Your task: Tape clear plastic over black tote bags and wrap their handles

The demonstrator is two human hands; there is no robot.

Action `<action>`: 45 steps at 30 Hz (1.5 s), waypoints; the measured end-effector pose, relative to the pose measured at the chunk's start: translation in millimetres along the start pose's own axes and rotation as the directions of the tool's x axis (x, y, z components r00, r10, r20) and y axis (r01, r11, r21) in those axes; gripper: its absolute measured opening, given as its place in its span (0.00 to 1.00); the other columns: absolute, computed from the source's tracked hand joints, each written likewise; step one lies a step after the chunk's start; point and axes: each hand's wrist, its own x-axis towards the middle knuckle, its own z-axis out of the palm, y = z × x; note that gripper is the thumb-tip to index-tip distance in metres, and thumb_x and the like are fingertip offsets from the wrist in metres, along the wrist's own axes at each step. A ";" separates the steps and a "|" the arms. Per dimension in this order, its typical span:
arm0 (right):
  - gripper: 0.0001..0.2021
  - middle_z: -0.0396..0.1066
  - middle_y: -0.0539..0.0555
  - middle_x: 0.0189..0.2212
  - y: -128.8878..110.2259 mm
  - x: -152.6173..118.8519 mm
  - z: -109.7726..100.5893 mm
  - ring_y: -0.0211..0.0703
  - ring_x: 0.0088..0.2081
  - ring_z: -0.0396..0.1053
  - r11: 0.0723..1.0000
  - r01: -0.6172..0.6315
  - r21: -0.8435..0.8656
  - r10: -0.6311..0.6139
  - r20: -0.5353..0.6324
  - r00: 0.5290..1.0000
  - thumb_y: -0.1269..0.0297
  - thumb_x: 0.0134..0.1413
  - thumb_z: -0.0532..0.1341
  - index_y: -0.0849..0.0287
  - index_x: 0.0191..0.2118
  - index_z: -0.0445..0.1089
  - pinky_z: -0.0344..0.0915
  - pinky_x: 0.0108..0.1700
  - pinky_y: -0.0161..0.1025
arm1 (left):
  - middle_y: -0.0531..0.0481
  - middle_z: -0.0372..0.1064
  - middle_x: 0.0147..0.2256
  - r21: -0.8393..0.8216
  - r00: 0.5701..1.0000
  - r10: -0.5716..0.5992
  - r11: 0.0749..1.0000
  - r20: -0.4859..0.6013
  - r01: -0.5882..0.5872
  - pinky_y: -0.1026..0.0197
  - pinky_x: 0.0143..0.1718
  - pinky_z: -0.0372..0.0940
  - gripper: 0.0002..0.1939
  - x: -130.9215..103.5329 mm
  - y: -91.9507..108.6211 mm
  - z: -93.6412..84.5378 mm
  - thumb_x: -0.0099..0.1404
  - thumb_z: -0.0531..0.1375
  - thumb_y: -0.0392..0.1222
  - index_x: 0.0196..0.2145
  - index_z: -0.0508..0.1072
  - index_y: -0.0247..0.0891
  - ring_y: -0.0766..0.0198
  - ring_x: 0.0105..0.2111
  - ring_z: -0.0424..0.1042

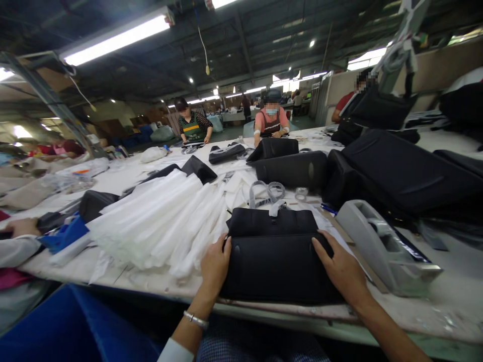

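A black handbag (pixel 277 266) lies at the table's front edge, its flap side turned away from me. My left hand (pixel 216 266) grips its left side, thumb along the edge and the other fingers mostly hidden. On the right side my right hand (pixel 341 269) holds the bag, thumb on the front panel and fingers round the edge, partly out of sight. A strap wrapped in clear plastic (pixel 264 193) lies just behind the bag. To the left spreads a pile of white wrapping sheets (pixel 158 221). A grey tape dispenser (pixel 381 246) stands to the right.
More black bags (pixel 290 168) stand behind, with a large stack (pixel 411 171) at the right. A roll of clear tape (pixel 301 194) and a blue pen (pixel 328 209) lie nearby. A blue bin (pixel 71 327) is below left. Co-workers sit across the table (pixel 453 301); another person's hand (pixel 23 227) is at left.
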 end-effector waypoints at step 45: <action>0.21 0.79 0.53 0.40 -133.4 -19.0 44.2 0.53 0.47 0.74 0.079 -0.188 0.979 -0.191 0.200 0.961 0.46 0.58 0.53 0.52 0.48 0.73 0.70 0.52 0.54 | 0.48 0.61 0.62 -0.458 0.885 0.464 0.782 -0.025 -0.423 0.49 0.65 0.52 0.26 3.5 54.8 -16.1 0.72 0.49 0.54 0.62 0.63 0.43 0.56 0.63 0.59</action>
